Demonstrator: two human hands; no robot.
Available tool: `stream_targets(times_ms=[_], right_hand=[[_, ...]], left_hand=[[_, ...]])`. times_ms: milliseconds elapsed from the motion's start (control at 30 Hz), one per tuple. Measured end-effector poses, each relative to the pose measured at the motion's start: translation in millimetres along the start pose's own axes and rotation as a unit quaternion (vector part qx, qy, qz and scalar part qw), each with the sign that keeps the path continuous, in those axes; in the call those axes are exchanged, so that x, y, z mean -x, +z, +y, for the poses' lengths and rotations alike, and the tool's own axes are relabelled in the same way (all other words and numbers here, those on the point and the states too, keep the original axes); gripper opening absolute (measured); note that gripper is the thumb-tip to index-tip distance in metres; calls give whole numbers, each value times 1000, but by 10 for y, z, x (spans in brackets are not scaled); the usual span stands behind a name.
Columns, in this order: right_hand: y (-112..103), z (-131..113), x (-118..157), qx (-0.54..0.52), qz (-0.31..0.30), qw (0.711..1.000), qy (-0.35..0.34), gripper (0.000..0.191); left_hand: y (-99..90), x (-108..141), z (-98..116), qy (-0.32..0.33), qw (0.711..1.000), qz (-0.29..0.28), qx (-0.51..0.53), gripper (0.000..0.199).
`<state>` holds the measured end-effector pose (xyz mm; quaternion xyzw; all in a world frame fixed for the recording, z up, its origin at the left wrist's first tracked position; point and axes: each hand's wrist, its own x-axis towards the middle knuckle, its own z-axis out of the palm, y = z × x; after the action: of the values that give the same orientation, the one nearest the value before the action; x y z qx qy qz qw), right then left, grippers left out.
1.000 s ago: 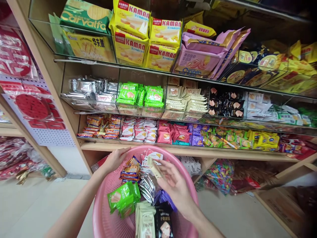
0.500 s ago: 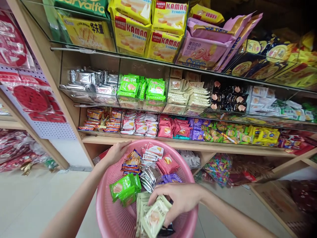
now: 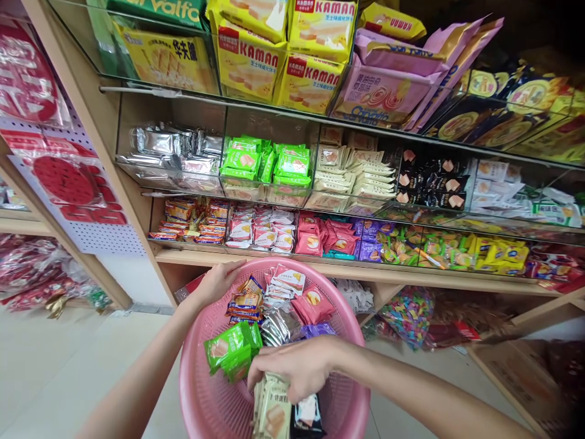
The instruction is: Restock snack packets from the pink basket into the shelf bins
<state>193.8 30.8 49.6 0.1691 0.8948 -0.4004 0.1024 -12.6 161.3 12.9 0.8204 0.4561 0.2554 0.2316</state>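
Now that our right hand [image 3: 299, 364] has come down over the cream packets [image 3: 273, 411], they bunch beside the black packet [image 3: 308, 419] in the pink basket [image 3: 186, 378]; its fingers curl, pinch unclear, while our left hand [image 3: 217, 282] rests on the rim, grip unclear.

Right hand's fingertips [image 3: 258, 373] hidden, basket [image 3: 185, 378] cut off below

"kaman" on yellow packs [image 3: 247, 64], "carvalfo" on green pack [image 3: 159, 11]
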Motion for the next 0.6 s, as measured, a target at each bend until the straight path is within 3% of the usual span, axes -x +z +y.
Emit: stream_targets(times_ms=[133, 333, 600], right_hand=[[-17, 9, 16, -27, 52, 997, 46, 61], [22, 29, 27, -37, 100, 990, 91, 49], [77, 49, 69, 25, 98, 989, 105, 43]], left_hand=[[8, -3, -13, 4, 1000, 3, 16, 52], [6, -4, -13, 10, 1000, 6, 16, 53], [24, -10, -62, 7, 1000, 3, 10, 53]])
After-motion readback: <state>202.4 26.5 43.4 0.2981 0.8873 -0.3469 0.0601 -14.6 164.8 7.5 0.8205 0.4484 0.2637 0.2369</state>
